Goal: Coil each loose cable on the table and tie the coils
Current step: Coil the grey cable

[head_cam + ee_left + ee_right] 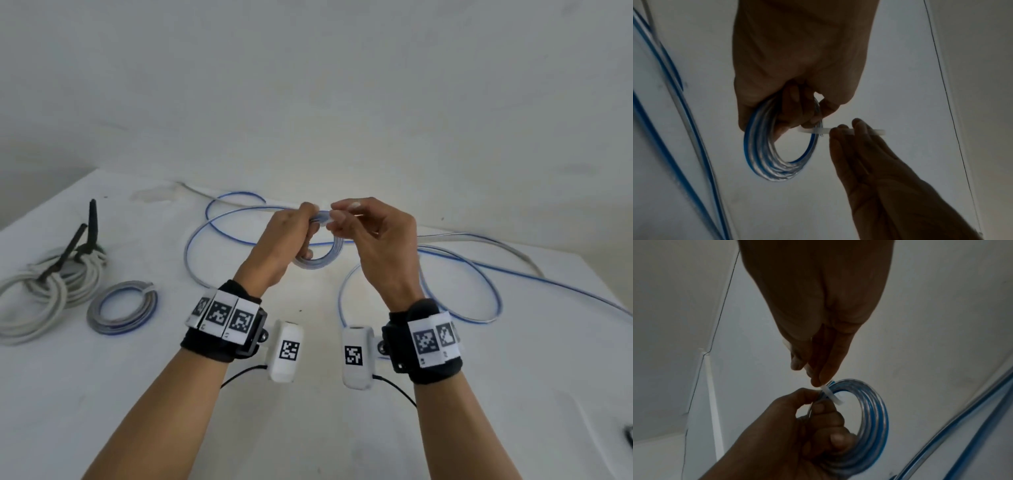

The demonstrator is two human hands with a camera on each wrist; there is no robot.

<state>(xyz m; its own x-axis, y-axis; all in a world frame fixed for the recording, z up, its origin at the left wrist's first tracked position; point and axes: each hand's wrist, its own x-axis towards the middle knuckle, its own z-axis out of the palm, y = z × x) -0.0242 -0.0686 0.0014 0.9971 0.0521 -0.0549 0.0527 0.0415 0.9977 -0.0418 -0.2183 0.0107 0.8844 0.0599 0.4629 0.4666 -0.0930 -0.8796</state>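
Observation:
My left hand (291,236) grips a small coil of clear cable with a blue stripe (325,258), held above the white table (308,411). In the left wrist view the coil (764,154) hangs from my curled fingers. A white tie strip (818,130) wraps the top of the coil. My right hand (363,233) pinches the free end of the tie (830,394) between thumb and fingertips, close beside my left hand (807,418). Loose blue-striped cable (479,274) lies in wide loops on the table behind and to the right.
At the left lie a tied blue-striped coil (121,308) and a larger white cable coil (44,291) bound with a black tie (77,243). A thin white cable (496,243) runs along the back right. A dark object (628,437) shows at the right edge.

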